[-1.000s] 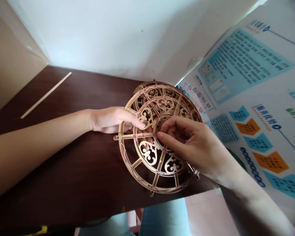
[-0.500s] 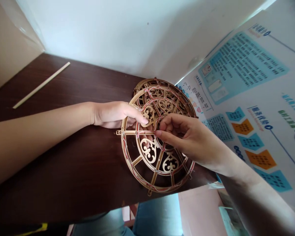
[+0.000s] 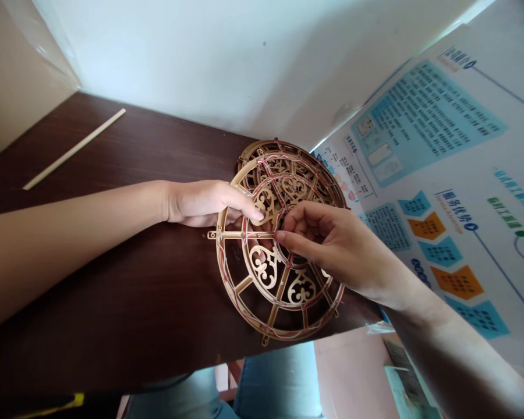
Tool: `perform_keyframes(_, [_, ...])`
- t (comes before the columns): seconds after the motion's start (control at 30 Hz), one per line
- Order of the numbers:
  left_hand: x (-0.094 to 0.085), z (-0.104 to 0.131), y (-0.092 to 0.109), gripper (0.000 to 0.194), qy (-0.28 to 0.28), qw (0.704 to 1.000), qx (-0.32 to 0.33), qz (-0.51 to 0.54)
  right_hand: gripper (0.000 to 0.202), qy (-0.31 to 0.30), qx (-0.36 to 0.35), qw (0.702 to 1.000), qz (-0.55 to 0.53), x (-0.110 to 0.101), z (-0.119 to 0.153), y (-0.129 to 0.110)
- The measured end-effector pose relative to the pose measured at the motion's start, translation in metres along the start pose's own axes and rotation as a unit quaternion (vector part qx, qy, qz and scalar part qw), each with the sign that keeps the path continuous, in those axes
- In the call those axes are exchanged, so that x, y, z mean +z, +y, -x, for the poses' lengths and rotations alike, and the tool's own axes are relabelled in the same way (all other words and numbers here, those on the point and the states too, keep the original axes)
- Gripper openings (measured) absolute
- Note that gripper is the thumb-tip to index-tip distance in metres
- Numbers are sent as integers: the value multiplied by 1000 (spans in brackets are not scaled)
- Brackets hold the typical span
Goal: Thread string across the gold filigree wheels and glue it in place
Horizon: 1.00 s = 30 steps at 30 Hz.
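Note:
A round gold-coloured openwork metal frame, with rings, spokes, scroll ornaments and red and white wires along its channels, is tilted above the table. My left hand grips its left side, thumb on top near a scroll ornament and fingers underneath, seen through the gaps. At the small centre ring my right hand is closed, thumb and forefinger pinched at the inner end of a spoke where the red wire runs. What exactly sits between those fingertips is hidden. Behind the frame lie more round openwork frames, apparently stacked.
A pale thin stick lies at the far left of the dark brown table. A white wall rises behind. A printed poster board stands along the right side. The table's front edge is close to my knees.
Both hands keep their hold on the frame with hardly any movement. The view has shifted slightly, so the poster appears a little further left.

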<state>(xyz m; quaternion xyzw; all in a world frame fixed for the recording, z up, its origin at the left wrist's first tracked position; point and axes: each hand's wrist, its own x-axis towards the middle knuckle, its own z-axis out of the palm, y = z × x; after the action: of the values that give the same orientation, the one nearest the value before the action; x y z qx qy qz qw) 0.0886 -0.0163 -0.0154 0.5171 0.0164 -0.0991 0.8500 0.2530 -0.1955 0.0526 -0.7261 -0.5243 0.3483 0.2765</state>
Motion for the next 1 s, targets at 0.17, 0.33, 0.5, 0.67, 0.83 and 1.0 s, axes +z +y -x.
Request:
perform_keyframes(0.17, [-2, 0, -1, 21, -5, 1000, -15, 4, 35, 4, 18, 1000, -10, 2, -2, 1])
perform_keyframes(0.33, [-1, 1, 1, 18, 11, 998, -47, 37, 34, -13, 22, 999, -28, 0, -4, 5])
perform_keyframes(0.5, [1, -1, 2, 17, 21, 997, -48, 62, 25, -17, -39, 999, -30, -2, 2, 8])
perform_keyframes(0.67, [1, 0, 4, 17, 28, 997, -41, 58, 8, 47, -230, 964, 126, 0, 15, 17])
perform_keyframes(0.83, [-1, 1, 4, 15, 35, 995, -61, 69, 21, 36, -375, 880, 289, -9, 22, 28])
perform_keyframes(1.0, [0, 1, 5, 16, 25, 995, -64, 70, 29, 12, -416, 854, 312, -14, 22, 28])
